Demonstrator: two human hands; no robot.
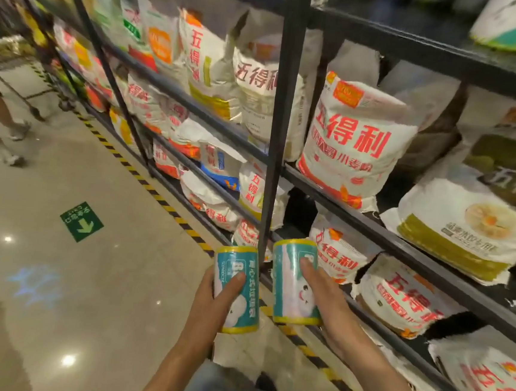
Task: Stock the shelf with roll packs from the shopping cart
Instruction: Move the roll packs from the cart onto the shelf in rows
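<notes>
Teal film with yellow end bands wraps the two roll packs the person carries, one in each hand, low in the near middle of the scene in front of the black metal shelf (402,242). The left hand (210,297) curls round the left roll pack (237,290), thumb laid across its printed face, so the cylinder stays upright and cannot slide. The right hand (320,291) grips the right roll pack (292,282) from its right side, fingers spread up the label, holding it a little farther forward and just beside the shelf upright (279,134). Taking two at once likely saves trips. White flour bags (355,141) fill the tiers to the right; matching teal packs (515,21) sit on the top tier far right, probably the destination. The cart is not visible.
</notes>
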